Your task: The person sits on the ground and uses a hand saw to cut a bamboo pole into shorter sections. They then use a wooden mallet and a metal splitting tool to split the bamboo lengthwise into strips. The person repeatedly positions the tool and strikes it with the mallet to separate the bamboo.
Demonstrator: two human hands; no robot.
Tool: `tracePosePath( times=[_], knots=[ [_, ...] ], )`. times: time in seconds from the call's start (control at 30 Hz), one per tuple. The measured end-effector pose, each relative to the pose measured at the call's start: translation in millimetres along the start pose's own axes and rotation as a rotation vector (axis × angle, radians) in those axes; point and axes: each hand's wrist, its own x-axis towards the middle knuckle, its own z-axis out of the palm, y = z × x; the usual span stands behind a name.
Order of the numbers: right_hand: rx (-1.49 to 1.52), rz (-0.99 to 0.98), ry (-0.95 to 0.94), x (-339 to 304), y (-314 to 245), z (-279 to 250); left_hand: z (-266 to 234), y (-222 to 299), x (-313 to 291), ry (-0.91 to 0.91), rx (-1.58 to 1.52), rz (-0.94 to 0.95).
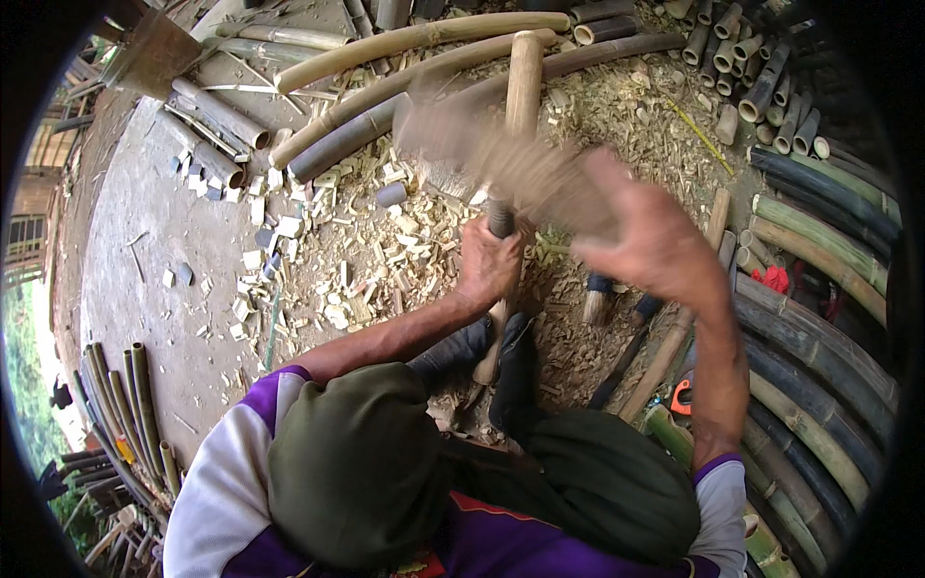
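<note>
Over chip-littered ground (pixel 371 241), clutching a dark ridged shaft (pixel 500 218) in left hand (pixel 489 260), partly hiding it; gripping a brown object (pixel 554 185) in right hand (pixel 655 233), blurring beyond identification, covering part of a bamboo pole (pixel 523 82) beyond

White sleeves (pixel 217 482), purple cuffs (pixel 258 395), dark green trousers (pixel 356 472)

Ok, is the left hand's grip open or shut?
Shut: the left hand is curled around a dark ribbed handle, part of which sticks out past the fist.
</note>
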Motion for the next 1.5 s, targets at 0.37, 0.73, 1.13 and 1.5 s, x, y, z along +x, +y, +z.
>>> tracePosePath(
  times=[0.37,0.73,1.13,1.5],
  knots=[
    [0.179,-0.078,0.119,1,-3,-31,21,25,-8,-0.034,0.179,-0.021],
    [0.296,0.093,0.137,-14,28,-31,-80,-47,42,-0.210,-0.735,-0.330],
    [0.464,0.170,0.261,-49,36,-19,-75,1,-16,-0.006,-0.703,-0.384],
    [0.491,0.114,0.215,-51,26,-3,-67,-29,-18,0.001,-0.542,-0.325]
  ],
)
